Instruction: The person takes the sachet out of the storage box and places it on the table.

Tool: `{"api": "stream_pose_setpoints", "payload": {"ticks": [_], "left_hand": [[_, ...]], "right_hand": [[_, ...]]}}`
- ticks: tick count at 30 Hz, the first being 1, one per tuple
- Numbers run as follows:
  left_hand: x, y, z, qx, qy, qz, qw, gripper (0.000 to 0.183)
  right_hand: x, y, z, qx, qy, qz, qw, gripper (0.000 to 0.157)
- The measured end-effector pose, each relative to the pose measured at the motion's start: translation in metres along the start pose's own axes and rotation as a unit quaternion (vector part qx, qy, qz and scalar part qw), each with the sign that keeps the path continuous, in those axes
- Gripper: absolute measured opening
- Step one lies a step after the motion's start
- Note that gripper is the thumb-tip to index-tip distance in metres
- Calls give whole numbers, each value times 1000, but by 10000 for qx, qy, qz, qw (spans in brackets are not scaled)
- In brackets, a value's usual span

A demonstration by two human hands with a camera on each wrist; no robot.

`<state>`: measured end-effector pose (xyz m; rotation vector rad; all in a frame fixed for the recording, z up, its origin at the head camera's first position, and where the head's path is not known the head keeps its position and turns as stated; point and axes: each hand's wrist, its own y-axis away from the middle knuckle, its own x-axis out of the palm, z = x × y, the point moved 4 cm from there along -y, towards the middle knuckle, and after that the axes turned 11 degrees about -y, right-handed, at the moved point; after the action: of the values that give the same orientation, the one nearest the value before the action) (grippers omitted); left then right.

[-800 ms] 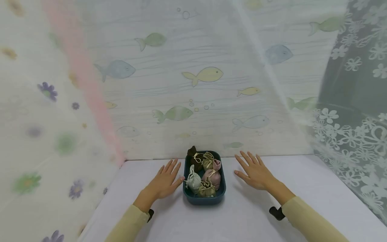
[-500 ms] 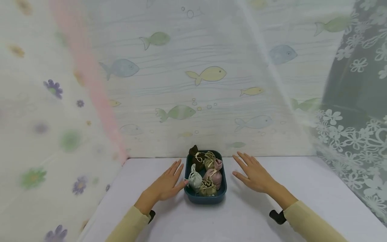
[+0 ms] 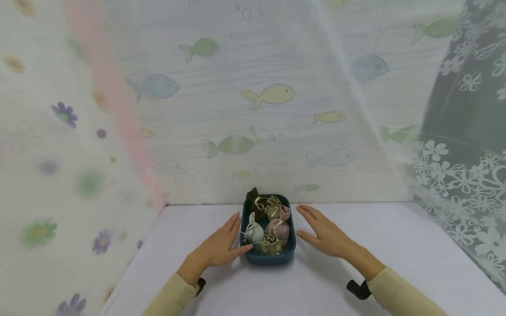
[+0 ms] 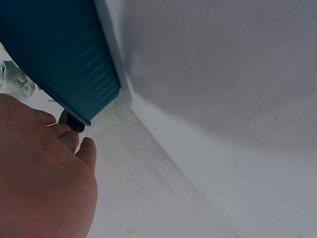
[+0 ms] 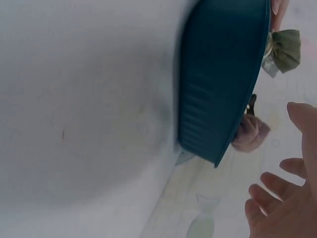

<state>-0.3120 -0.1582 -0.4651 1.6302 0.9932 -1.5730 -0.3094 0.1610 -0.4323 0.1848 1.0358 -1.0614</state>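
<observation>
A dark teal plastic basket (image 3: pixel 270 260) stands on the white table, holding several small drawstring pouches. A dark brown pouch (image 3: pixel 258 210) is at its back left and a pale mint one (image 3: pixel 254 232) at the left. Olive-green pouches (image 3: pixel 270 245) sit at front and back, with a pink one (image 3: pixel 278 231) on the right. My left hand (image 3: pixel 217 246) lies along the basket's left side, fingers straight, thumb over the rim. To the right, my right hand (image 3: pixel 329 234) has its fingers extended, fingertips just short of the wall; the right wrist view shows a gap there (image 5: pixel 282 198).
White cloth covers the table (image 3: pixel 272 294). Behind it hangs a pale curtain (image 3: pixel 276 153) printed with fish. A flowered sheer curtain (image 3: pixel 59 175) borders the left, and white lace (image 3: pixel 454 184) the right. Black wrist bands (image 3: pixel 359 289) show at both sleeves.
My right hand has moved left, closer to the basket. The left hand has come in slightly, and its thumb now reaches over the rim. The basket stays in place.
</observation>
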Motion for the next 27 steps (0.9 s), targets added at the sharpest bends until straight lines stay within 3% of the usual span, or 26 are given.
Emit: {"api": "stream_pose_setpoints", "payload": {"ticks": [7,14,18,27], "left_hand": [[4,-3,1,-42,175,144,9997,104],[11,-3,-1,111,106,49,9999,102],[12,-4,-4,185,-27,-27,9998,101],[10,-7,-6,216,-123,-135,9996,100]], "right_hand": [[15,-7,7,154,-743,305,9967,70],[35,-10,16,169,-1292,622,9895,65],[44,-12,22,-76,-1393,721,9876,58],[57,-26,30,-555,-1698,509,9826,36]]}}
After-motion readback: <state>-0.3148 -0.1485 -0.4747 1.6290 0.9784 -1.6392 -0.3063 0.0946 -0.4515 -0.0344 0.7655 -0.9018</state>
